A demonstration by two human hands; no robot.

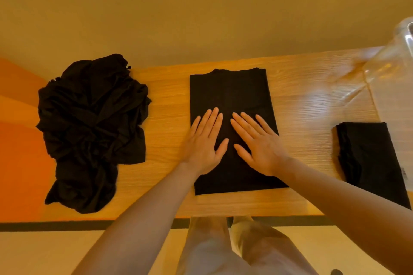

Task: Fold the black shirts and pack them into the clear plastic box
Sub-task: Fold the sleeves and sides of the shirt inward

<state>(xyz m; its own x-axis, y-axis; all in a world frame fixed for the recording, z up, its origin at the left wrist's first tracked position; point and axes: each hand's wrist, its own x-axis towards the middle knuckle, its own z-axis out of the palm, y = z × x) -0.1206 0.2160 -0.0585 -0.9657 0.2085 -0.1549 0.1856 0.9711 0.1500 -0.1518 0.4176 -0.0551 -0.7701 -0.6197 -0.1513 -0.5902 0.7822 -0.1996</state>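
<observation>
On the wooden table [301,105] your left hand [202,143] and right hand [259,143] press flat, fingers straight, gripping nothing, on the half-folded shirt [230,91]; crumpled shirts [91,123] lie left, clear box [393,73] far right.

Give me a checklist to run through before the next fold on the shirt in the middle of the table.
1. Both hands flat on the middle shirt: ok; left hand and right hand press it with straight fingers.
2. Sides folded in, long rectangle: ok.
3. Cloth smooth, no bunching: cannot tell; the black fabric hides creases.
4. Room on the table to fold lengthwise: ok; bare wood on both sides.
5. Clear plastic box at hand: ok; far right, partly out of frame.
6. Work left: not ok; the crumpled pile on the left is unfolded, and the folded shirt on the right looks unpacked.
</observation>
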